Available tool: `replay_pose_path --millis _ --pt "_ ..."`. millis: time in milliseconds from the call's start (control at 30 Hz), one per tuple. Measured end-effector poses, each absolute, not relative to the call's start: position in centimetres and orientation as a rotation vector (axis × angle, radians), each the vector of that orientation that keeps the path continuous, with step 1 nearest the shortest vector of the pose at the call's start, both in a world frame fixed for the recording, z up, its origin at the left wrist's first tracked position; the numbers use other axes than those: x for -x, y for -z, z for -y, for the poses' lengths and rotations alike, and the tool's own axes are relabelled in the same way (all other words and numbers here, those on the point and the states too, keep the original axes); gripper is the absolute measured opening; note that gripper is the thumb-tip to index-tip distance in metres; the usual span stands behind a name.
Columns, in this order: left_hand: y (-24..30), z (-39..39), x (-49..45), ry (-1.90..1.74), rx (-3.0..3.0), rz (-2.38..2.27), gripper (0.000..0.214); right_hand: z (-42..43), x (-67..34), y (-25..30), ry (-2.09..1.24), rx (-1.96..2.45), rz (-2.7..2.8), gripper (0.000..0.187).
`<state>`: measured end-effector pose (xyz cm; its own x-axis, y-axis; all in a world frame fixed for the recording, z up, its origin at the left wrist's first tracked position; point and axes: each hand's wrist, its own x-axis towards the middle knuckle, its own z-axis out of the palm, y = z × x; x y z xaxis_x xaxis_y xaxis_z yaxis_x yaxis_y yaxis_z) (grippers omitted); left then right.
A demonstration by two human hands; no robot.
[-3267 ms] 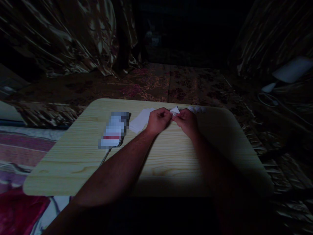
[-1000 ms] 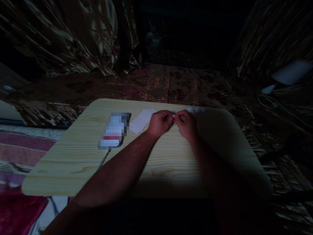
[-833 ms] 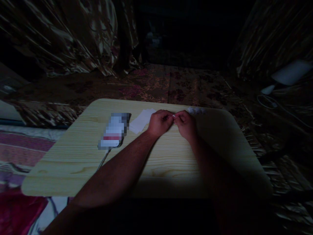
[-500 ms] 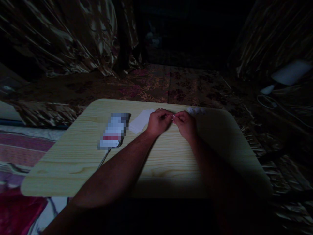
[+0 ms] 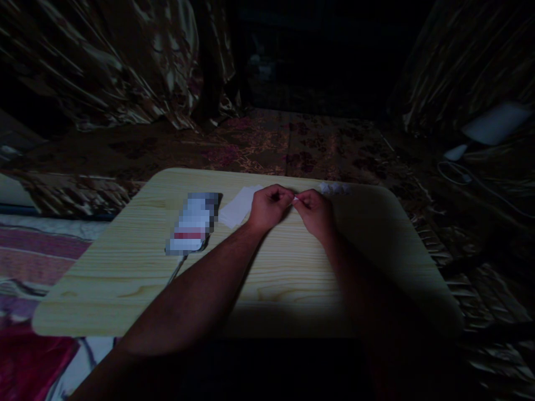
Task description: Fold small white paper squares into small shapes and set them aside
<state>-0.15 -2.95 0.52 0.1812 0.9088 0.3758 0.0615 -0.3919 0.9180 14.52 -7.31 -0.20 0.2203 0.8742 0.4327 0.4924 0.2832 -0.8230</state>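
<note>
My left hand point(image 5: 270, 207) and my right hand point(image 5: 315, 211) meet at the far middle of a light wooden table point(image 5: 251, 278). Both pinch a small folded white paper piece point(image 5: 295, 199), of which only a sliver shows between the fingertips. A stack of white paper squares point(image 5: 236, 206) lies just left of my left hand. Small white paper bits point(image 5: 334, 188) lie beyond my right hand near the table's far edge.
A blurred-out rectangular object point(image 5: 192, 223) with a cable point(image 5: 178, 270) lies on the table's left part. Patterned dark fabric point(image 5: 292, 145) surrounds the table. White objects and a cord point(image 5: 463, 153) sit at the far right in the dark.
The white piece showed as a bigger triangle between my fingers 3.3 s ago; now it is almost hidden in the pinch. Both hands have stayed in nearly the same place.
</note>
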Motion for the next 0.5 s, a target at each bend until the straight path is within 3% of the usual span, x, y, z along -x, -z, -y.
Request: replay_pose_path --millis 167,500 --pt "-0.9 2.9 0.3 -1.343 -1.563 -0.952 0.02 7.3 -15.0 -0.2 -0.194 1.291 1.483 0.007" --pt "-1.1 3.0 0.2 -1.273 -1.445 -0.866 0.03 7.8 -14.6 -1.2 -0.465 1.397 1.335 0.013"
